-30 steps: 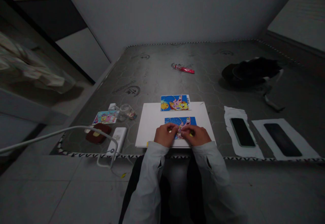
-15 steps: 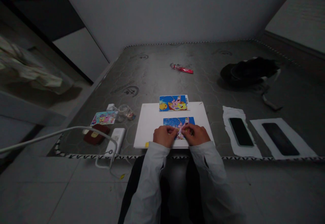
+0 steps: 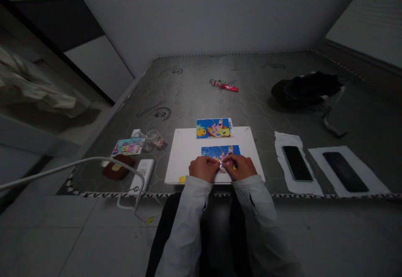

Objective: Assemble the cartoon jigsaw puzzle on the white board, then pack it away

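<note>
A blue cartoon jigsaw puzzle (image 3: 207,150) lies on a white board (image 3: 180,155), its surface crossed by fine piece lines. Over its lower middle, my left hand (image 3: 204,168) comes in from the left with thumb and fingers pinched together. Opposite it, my right hand (image 3: 241,167) is closed in a pinch too, the fingertips of both nearly meeting at the puzzle. Whatever is between the fingers is too small to make out. My hands hide much of the puzzle's lower part. Beyond it, a printed card (image 3: 214,128) with a similar cartoon rests at the board's far edge.
Left of the board are a clear plastic container (image 3: 155,139) with small bits, another cartoon card (image 3: 127,147), a brown case (image 3: 118,167) and a white power strip (image 3: 143,174) with its cable. Phones (image 3: 297,163) lie on white paper at right. Farther back are a red object (image 3: 230,87) and a dark bag (image 3: 307,89).
The view has shifted slightly. My hands stay over the puzzle; the right fingers moved a little apart from the left, then closed in again toward them.
</note>
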Tool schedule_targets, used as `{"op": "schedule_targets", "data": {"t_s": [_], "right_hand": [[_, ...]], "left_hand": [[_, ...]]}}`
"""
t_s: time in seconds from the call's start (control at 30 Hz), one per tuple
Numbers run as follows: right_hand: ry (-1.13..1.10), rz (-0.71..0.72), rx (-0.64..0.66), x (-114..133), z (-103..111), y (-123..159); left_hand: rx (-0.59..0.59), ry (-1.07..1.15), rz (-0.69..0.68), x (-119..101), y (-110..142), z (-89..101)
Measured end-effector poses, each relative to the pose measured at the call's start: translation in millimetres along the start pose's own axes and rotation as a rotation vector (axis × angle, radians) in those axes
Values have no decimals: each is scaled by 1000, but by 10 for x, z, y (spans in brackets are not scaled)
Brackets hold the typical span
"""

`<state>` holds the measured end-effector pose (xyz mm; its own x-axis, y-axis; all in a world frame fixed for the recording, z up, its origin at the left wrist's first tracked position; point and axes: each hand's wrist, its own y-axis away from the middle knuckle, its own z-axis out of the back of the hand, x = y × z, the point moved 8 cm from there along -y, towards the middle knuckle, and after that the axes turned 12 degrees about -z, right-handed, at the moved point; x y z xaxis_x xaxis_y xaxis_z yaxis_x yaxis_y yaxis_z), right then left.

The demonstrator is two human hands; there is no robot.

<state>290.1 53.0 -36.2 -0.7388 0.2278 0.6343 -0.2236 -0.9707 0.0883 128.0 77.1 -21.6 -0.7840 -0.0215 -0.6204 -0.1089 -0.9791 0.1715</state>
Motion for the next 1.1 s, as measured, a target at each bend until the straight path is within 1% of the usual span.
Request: {"op": "schedule_targets", "data": {"t_s": [0.13,0.3,0.4,0.47,0.57,0.67,0.73,0.83,0.87,0.93,1.03,1.1], "right_hand": [[-19,16,-15,-9,-4,-12],[-31,-13,-19,-31,-25,-22],[-67,-39,-47,-7,34,-4],[-100,-71,-95,-1,131,13],[-133,-120,-195,-36,317,36],[-138,-152,-263,-128,433,45],[-114,-157,-256,-188,432,41],[-65,-145,-207,-231,396,36],[-70,-154,-218,-250,420,38],[-122,-214,-310,-326,549,58],[-242,-364,-526,-542,786,133],[-327,-460,-620,-720,832,185]], "left_hand": [[26,-12,27,9,0,-39],[37,-9,13,-5,1,-39],[14,3,-19,-18,4,27],[-44,2,-32,0,0,130],[-134,-15,-17,95,-15,295],[-161,-25,15,230,-43,376],[-172,-30,36,313,-61,399],[-182,-41,57,410,-81,411],[-184,-41,58,436,-87,412],[-192,-35,55,485,-101,415],[-245,-9,38,566,-121,441],[-301,11,17,614,-133,462]]}}
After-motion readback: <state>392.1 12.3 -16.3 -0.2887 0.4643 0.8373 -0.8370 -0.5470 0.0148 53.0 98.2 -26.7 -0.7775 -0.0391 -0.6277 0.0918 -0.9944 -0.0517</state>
